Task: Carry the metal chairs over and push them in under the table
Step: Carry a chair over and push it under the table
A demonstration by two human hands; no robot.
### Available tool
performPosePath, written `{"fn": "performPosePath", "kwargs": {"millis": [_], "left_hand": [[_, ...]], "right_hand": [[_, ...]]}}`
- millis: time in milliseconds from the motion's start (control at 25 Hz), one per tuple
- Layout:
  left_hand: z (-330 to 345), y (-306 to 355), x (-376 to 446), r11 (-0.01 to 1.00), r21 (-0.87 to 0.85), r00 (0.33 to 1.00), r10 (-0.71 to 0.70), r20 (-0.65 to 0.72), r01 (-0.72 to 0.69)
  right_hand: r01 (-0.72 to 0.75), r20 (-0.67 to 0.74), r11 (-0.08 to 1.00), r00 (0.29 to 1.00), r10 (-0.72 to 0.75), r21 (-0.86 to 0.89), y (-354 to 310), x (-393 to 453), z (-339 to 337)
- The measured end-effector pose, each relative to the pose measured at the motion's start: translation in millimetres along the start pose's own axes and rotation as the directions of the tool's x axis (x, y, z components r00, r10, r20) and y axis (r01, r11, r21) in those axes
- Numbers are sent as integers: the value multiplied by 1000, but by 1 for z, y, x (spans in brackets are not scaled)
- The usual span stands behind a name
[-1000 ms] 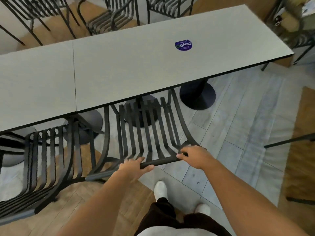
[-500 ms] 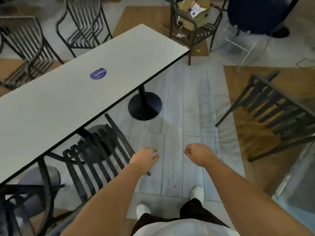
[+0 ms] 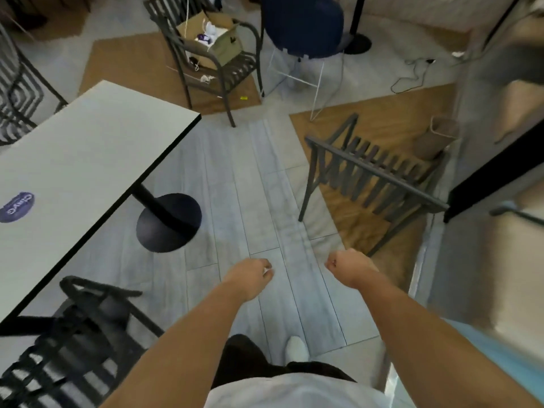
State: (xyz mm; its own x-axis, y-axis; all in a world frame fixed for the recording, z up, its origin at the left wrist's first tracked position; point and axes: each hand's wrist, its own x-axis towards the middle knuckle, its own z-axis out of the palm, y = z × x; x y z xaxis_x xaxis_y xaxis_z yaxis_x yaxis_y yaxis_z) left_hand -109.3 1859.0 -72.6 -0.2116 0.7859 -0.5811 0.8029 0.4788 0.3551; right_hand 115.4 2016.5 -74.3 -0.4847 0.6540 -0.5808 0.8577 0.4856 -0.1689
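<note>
Where both gripped a chair back before, hands [image 3: 300, 272] now curled, empty, apart over floor [image 3: 235, 184].

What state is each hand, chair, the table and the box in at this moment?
left hand: curled, holding nothing.
right hand: curled, holding nothing.
chair at lower left: pushed in under the table.
table: upright, bearing a purple sticker.
slatted chair on the right: standing free, away from the table.
chair beyond the table: holding an open cardboard box.
</note>
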Motion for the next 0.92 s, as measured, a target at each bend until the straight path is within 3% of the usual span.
{"fn": "performPosePath", "kwargs": {"millis": [280, 600, 920], "left_hand": [[-51, 71, 119, 980, 34, 980, 192, 48, -194], [-134, 128, 280, 916, 136, 925, 378, 26, -378], [-183, 178, 386, 737, 347, 795, 605, 45, -580]], "right_hand": [[-172, -80, 970, 979, 187, 172, 74, 47, -54], [-314, -190, 897, 904, 383, 310, 130, 125, -133], [-393, -55, 852, 898, 436, 346, 168, 184, -176]]}}
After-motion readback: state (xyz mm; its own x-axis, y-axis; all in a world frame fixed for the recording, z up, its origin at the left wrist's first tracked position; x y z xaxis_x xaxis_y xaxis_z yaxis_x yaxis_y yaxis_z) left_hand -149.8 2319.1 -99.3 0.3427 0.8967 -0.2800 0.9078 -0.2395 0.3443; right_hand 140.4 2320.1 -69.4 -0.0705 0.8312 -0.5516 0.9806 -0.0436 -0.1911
